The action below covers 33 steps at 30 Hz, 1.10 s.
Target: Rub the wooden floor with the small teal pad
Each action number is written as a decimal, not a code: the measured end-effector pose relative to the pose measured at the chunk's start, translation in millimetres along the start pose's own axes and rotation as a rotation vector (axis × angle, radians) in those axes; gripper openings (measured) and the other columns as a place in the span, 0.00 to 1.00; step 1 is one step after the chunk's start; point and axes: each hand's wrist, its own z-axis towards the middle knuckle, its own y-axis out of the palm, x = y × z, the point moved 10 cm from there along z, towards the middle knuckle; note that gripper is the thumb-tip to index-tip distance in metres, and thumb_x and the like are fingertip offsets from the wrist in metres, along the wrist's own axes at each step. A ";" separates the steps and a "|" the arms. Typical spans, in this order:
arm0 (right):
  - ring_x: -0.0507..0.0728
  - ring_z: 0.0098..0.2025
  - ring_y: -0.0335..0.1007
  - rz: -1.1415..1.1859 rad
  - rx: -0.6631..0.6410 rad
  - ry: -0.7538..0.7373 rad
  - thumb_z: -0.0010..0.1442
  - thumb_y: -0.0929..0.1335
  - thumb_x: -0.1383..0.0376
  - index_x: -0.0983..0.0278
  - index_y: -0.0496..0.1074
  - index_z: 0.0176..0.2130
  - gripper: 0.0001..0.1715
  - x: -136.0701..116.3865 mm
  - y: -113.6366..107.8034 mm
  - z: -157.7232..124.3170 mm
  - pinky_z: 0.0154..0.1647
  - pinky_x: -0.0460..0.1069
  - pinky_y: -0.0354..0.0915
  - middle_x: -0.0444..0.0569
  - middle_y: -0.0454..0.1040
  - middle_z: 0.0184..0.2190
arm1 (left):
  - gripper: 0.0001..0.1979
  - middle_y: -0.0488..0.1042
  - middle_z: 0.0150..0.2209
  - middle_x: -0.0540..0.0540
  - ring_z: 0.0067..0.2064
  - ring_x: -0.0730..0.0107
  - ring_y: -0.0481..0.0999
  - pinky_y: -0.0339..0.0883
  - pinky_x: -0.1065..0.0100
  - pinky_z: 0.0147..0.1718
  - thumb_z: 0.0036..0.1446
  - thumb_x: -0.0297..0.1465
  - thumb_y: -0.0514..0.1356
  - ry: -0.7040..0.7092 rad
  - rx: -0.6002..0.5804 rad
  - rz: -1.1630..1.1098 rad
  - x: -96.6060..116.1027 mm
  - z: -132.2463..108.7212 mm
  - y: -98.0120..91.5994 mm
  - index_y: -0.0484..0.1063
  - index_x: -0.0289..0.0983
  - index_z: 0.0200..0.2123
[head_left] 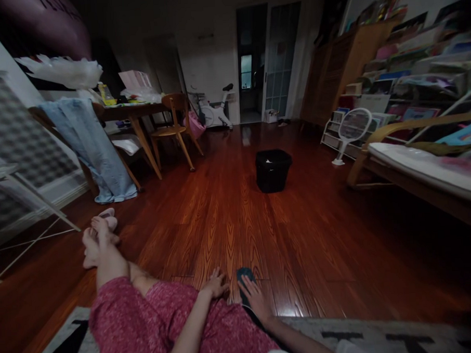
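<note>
My left hand (216,284) rests by the edge of the pink-red shorts (187,314), with its fingers spread and nothing in them. To its right, my right hand (256,298) reaches over a dark teal, rounded flat thing (246,274) on the wooden floor. The fingers of that hand are stretched out and overlap the flat thing. Its lower part is hidden by the hand, and its kind is unclear. Farther ahead on the floor stands a black bin-like container (274,172), out of reach of both hands.
My legs (110,260) stretch left beside pale slippers (110,218). Jeans (86,146) hang over a chair near a cluttered table (129,109). An exercise bike (217,112) stands at the back. On the right are a white racket-shaped thing (354,125), loaded shelves and a wooden-armed seat (426,163).
</note>
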 end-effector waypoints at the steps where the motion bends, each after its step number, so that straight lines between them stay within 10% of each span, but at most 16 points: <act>1: 0.57 0.74 0.44 0.043 -0.054 -0.075 0.60 0.61 0.68 0.52 0.52 0.71 0.42 -11.1 4.4 -3.8 0.71 0.60 0.49 0.45 0.50 0.73 | 0.36 0.37 0.75 0.40 0.74 0.54 0.36 0.39 0.53 0.70 0.63 0.45 0.51 -0.006 -0.003 0.003 0.7 -1.5 -0.5 0.52 0.37 0.71; 4: 0.57 0.74 0.44 0.147 -0.155 -0.250 0.60 0.62 0.67 0.50 0.52 0.71 0.42 -15.2 -5.6 -28.3 0.72 0.61 0.49 0.45 0.50 0.73 | 0.36 0.37 0.75 0.40 0.74 0.55 0.36 0.39 0.55 0.70 0.64 0.45 0.51 -0.019 -0.019 0.016 3.1 -4.9 -1.3 0.51 0.37 0.71; 7: 0.60 0.74 0.44 0.170 -0.150 -0.209 0.60 0.63 0.64 0.54 0.54 0.70 0.41 33.7 -38.8 -60.4 0.72 0.62 0.48 0.49 0.50 0.73 | 0.36 0.36 0.75 0.40 0.74 0.55 0.36 0.39 0.56 0.70 0.64 0.44 0.51 -0.030 -0.028 0.019 3.8 -6.2 -1.7 0.51 0.36 0.71; 14: 0.63 0.73 0.46 -0.011 0.320 0.299 0.61 0.60 0.60 0.60 0.54 0.71 0.41 213.7 -130.9 -128.1 0.70 0.63 0.52 0.52 0.52 0.72 | 0.35 0.34 0.75 0.38 0.74 0.53 0.35 0.39 0.53 0.70 0.64 0.43 0.52 -0.025 -0.040 0.009 4.0 -3.8 0.6 0.51 0.35 0.71; 18: 0.67 0.75 0.39 -0.042 0.654 0.760 0.59 0.58 0.64 0.70 0.48 0.72 0.44 254.0 -147.4 -135.5 0.70 0.68 0.48 0.63 0.48 0.73 | 0.35 0.35 0.75 0.39 0.74 0.53 0.35 0.40 0.53 0.70 0.64 0.43 0.51 -0.017 -0.038 0.027 3.7 -2.9 0.4 0.52 0.36 0.71; 23: 0.69 0.75 0.30 -0.030 0.711 0.797 0.57 0.60 0.66 0.73 0.42 0.73 0.49 196.5 -124.2 -67.7 0.70 0.70 0.44 0.65 0.42 0.74 | 0.37 0.36 0.75 0.40 0.74 0.54 0.35 0.39 0.54 0.71 0.64 0.47 0.51 -0.008 -0.039 0.022 -1.9 2.0 3.6 0.51 0.37 0.71; 28: 0.61 0.75 0.33 -0.011 0.352 0.371 0.51 0.62 0.73 0.63 0.46 0.73 0.53 84.3 -68.0 11.2 0.73 0.63 0.41 0.53 0.44 0.74 | 0.37 0.36 0.75 0.40 0.74 0.53 0.35 0.39 0.55 0.71 0.64 0.46 0.52 -0.007 -0.027 0.011 -3.9 5.0 4.9 0.52 0.37 0.71; 33: 0.59 0.75 0.33 0.056 0.042 0.028 0.54 0.63 0.71 0.59 0.46 0.73 0.51 1.9 -33.1 17.9 0.73 0.62 0.42 0.49 0.41 0.75 | 0.36 0.35 0.75 0.39 0.74 0.53 0.35 0.39 0.53 0.70 0.64 0.45 0.51 -0.028 -0.039 0.014 -1.2 -0.9 3.3 0.50 0.36 0.71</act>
